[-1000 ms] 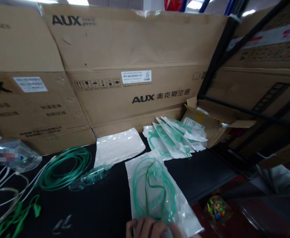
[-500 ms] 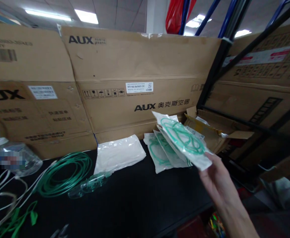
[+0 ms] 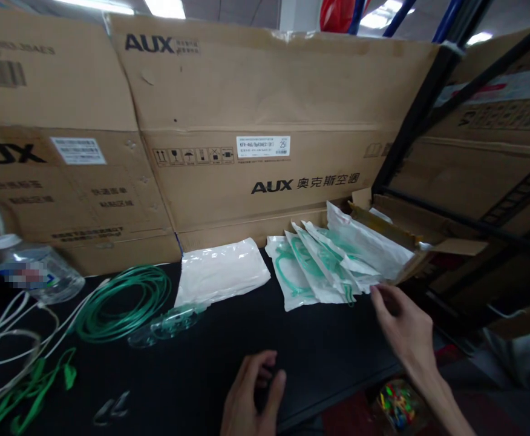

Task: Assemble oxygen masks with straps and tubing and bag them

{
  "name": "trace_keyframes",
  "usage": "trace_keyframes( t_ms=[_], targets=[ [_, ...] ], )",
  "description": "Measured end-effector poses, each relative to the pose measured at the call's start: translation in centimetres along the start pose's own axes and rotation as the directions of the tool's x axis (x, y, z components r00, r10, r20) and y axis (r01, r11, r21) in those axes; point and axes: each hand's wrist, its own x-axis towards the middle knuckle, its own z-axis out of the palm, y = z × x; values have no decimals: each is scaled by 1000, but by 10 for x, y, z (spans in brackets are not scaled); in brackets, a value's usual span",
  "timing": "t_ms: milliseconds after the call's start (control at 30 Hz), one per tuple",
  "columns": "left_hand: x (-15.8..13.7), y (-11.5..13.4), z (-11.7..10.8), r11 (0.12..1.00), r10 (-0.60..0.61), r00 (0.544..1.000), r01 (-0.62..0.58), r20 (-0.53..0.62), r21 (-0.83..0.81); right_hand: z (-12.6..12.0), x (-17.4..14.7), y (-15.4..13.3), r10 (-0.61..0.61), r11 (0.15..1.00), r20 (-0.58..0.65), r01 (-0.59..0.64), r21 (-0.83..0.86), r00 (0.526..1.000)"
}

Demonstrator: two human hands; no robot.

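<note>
Black tabletop [image 3: 192,375] spreads across the lower half of the view, backed at 12 o'clock by tall cardboard panels [image 3: 283,91] printed AUX, which seem to serve as a screen. At 4 o'clock lies a row of flat pouches [image 3: 317,269], clear-fronted with green tubing inside; they overlap like fanned cards, probably to save room while leaving each edge easy to find. The topmost pouch [image 3: 369,239], its white side showing, slants at 3 o'clock over the right end of the row, in front of an open carton [image 3: 460,247]; the packets beneath appear to prop it up. Beyond its lower corner, also toward 4 o'clock, is the person's right hand [image 3: 403,324], thumb and forefinger close together, a narrow pose suited to thin packets; whether the tips touch the plastic cannot be told. At 6 o'clock, by the near table edge, the left hand [image 3: 253,393] is half curled, a gap between thumb and fingers and nothing visible in it; its position leaves the pouch side free for the other hand. Between 7 and 8 o'clock sits a white plastic packet [image 3: 222,272], with a clear moulded piece [image 3: 172,324] at its near edge. At 8 o'clock green tubing [image 3: 122,303] rests in loops, presumably coiled against tangling, well apart from both hands.
</note>
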Motion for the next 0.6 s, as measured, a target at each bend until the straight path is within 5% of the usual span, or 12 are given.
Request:
trace_keyframes(
  t_ms=[133,200,400,600],
  targets=[
    [56,5,20,939,-312,946,321,87,-120,9,4,13,-213,919,89,230,-320,973],
    [83,7,32,914,-375,917,390,135,-109,14,9,15,-278,850,149,315,-422,949],
    [129,3,57,910,-379,889,409,256,-74,23,30,27,-391,692,236,453,-561,889],
    [129,16,61,936,-328,924,346,196,-66,26,37,27,-447,683,161,452,-573,880]
  ],
)
